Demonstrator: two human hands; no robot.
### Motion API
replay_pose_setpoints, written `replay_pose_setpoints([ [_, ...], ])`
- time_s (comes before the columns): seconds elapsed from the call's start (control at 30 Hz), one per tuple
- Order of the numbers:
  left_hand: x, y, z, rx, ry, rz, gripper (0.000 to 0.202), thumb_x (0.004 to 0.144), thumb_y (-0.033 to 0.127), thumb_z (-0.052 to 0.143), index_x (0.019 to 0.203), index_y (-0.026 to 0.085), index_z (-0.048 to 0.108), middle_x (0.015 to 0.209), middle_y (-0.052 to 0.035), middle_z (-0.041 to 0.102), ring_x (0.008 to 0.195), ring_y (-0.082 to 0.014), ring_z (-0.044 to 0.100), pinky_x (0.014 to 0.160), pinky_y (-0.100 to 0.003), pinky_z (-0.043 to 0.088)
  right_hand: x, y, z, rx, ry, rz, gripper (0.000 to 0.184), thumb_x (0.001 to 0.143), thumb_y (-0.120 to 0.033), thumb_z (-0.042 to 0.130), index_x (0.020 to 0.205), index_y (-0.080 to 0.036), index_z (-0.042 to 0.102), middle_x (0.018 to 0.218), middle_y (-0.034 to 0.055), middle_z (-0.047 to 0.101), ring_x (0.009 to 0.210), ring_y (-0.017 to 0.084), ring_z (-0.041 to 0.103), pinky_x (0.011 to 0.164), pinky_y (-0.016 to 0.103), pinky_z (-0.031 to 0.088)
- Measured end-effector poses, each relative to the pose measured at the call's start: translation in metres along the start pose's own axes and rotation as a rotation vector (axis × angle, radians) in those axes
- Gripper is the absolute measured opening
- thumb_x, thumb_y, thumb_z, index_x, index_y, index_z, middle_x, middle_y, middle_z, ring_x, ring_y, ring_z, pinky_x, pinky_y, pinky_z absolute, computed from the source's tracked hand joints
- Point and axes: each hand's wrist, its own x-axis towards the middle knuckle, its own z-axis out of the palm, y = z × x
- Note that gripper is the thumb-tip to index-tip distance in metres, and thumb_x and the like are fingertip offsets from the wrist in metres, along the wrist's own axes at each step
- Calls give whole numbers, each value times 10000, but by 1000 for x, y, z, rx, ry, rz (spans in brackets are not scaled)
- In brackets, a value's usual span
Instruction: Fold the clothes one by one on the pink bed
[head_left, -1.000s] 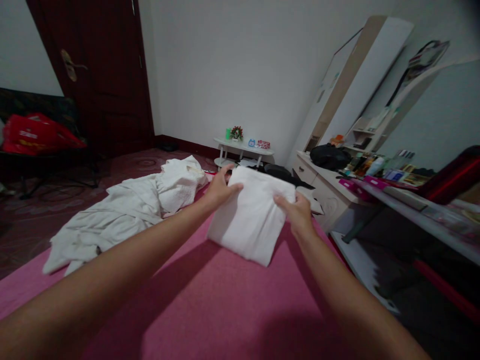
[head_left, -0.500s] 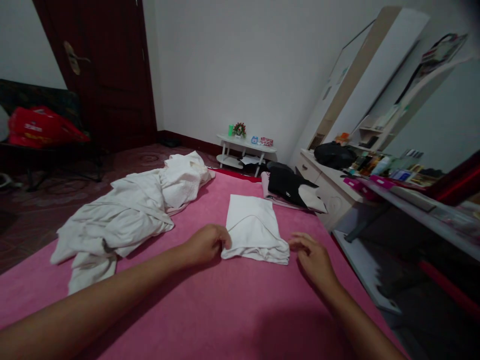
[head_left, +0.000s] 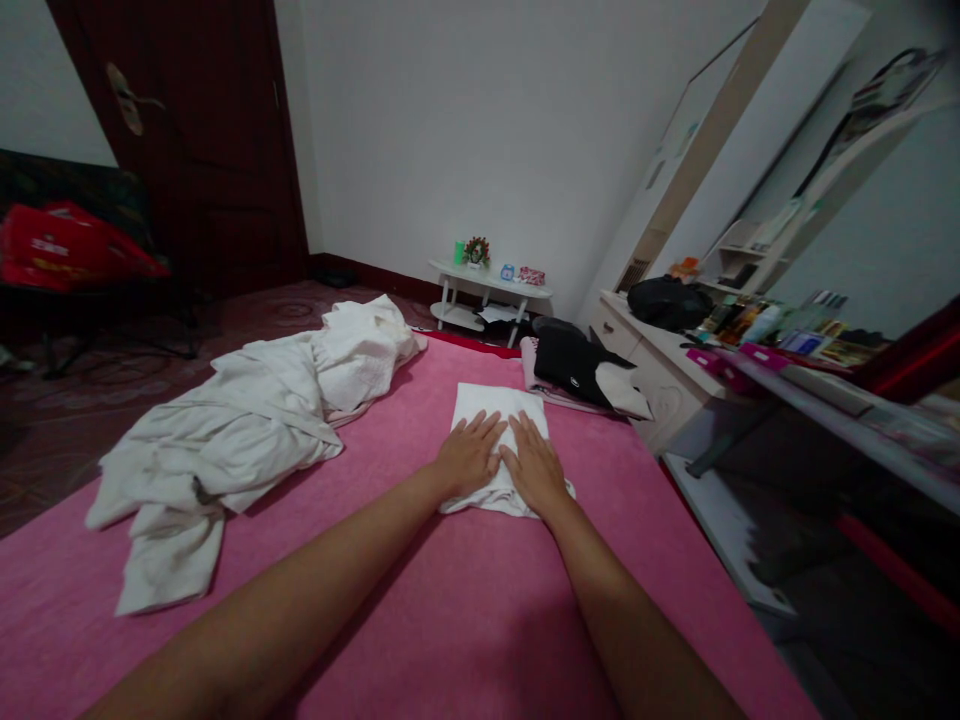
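Pink bed [head_left: 450, 600]: folded towel [head_left: 495, 405] under both flat grips.

The left arm [head_left: 315, 580] and right arm [head_left: 622, 620] reach forward, bare and nearly straight, converging toward the middle. The left hand [head_left: 471, 455] and right hand [head_left: 534, 465] lie palm-down side by side, almost touching, with fingers [head_left: 491, 425] stretched flat and pointing away from the body. Neither hand grips anything; both wrists sit low, in line with the arms.
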Motion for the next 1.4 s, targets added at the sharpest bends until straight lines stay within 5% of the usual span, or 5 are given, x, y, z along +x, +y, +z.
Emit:
replay_pose_setpoints([
  [0.23, -17, 0, -17, 112, 246, -419, 485, 904, 396, 446, 1289, 102, 466, 1159, -191, 566, 1098, -305, 529, 932, -440, 410, -9, 9, -6, 93, 325, 189, 481, 931, -386, 370, 1319, -123, 479, 1351, 172, 497, 1263, 270, 449, 1045, 413, 362],
  [0.43, -24, 7, -30, 45, 101, -479, 507, 859, 379, 513, 1294, 127, 446, 941, -148, 657, 856, -285, 627, 763, -386, 457, -11, 9, -8, 52, 352, 373, 649, 882, -440, 441, 1425, -105, 320, 1326, 223, 481, 1216, 357, 476, 961, 458, 403],
  [0.83, -37, 71, -14, -246, 84, 259, 452, 748, 236, 591, 1187, 147, 529, 1170, -144, 535, 1034, -262, 518, 893, -355, 468, 24, -4, -41, 59, -137, 257, 1031, 704, -767, 523, 1498, -181, 226, 1337, 229, 503, 1174, 380, 531, 923, 486, 408],
  [1.07, -40, 59, -21, -353, 15, 380, 320, 831, 249, 555, 1149, 232, 594, 1133, -76, 596, 1043, -227, 547, 910, -329, 451, 35, -10, -39, -250, -217, 187, 972, 578, -340, 766, 1442, -251, 329, 1155, 168, 615, 1006, 327, 622, 771, 377, 464],
  [1.4, -23, 29, -9, -515, 139, 180, 266, 890, 179, 463, 1050, 197, 675, 1000, -54, 689, 913, -170, 629, 827, -274, 472, 27, 122, -106, -446, -50, -337, 634, 771, -106, 544, 1382, -261, 472, 1369, 126, 505, 1210, 291, 492, 980, 400, 375],
])
